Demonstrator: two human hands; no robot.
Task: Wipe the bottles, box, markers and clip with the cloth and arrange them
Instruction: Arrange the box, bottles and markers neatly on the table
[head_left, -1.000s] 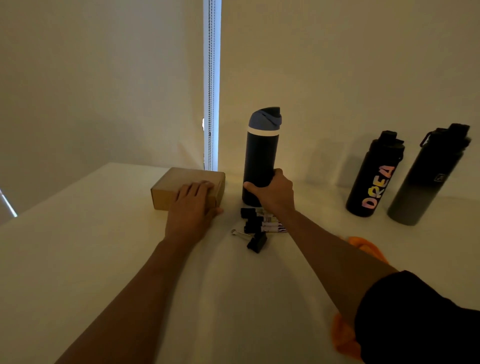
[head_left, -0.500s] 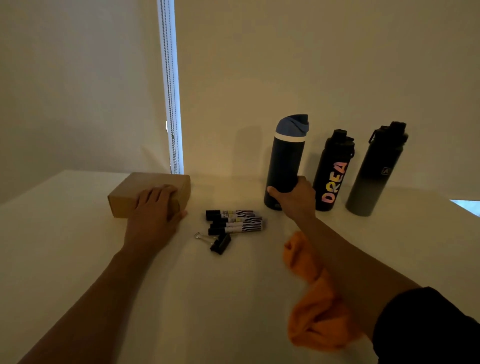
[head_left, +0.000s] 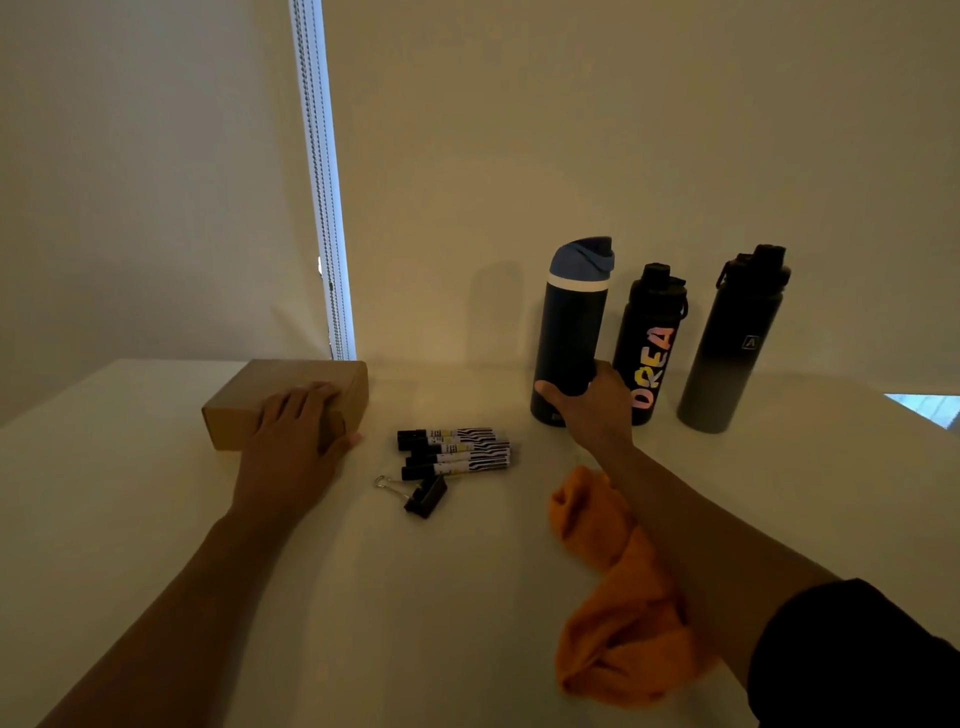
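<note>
My right hand grips the lower part of a dark bottle with a blue lid, which stands upright on the white table. Right beside it stand a black bottle with coloured letters and a grey-black bottle. My left hand rests on the right end of a brown cardboard box, fingers over its top. Several black markers lie side by side in the middle, with a black binder clip just in front. An orange cloth lies crumpled under my right forearm.
The white table meets a pale wall at the back. A window blind cord and a bright strip run down the wall behind the box. The three bottles stand in a row near the wall.
My right hand has carried the blue-lidded bottle from beside the box to the right, up against the lettered bottle. The left hand has stayed on the box.
</note>
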